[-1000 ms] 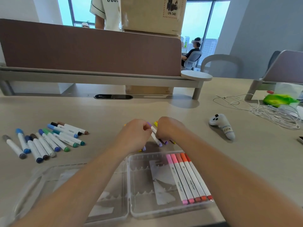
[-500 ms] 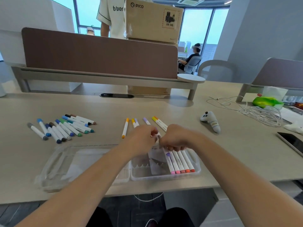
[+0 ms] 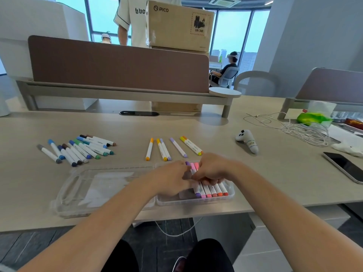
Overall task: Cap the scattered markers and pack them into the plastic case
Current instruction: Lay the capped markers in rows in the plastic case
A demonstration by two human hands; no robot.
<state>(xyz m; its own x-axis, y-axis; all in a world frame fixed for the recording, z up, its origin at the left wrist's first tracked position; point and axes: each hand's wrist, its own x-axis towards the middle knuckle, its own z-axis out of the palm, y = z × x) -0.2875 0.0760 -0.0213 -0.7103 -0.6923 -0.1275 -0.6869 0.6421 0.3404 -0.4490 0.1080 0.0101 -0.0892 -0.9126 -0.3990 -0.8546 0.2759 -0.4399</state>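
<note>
Clear case [image 3: 102, 185], purple-to-orange packed markers [image 3: 211, 190], blue-green loose markers [image 3: 78, 149]; beige table [image 3: 275, 173]

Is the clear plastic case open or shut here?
Open: the clear plastic case lies flat, lid half spread left, white colour-capped markers rowed in the right half.

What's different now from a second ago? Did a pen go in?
The left hand and right hand came back from the yellow and purple markers to the plastic case, bringing a purple marker. It now lies at the left end of the row, fingers still on it. The blue-green pile stayed put.
</note>
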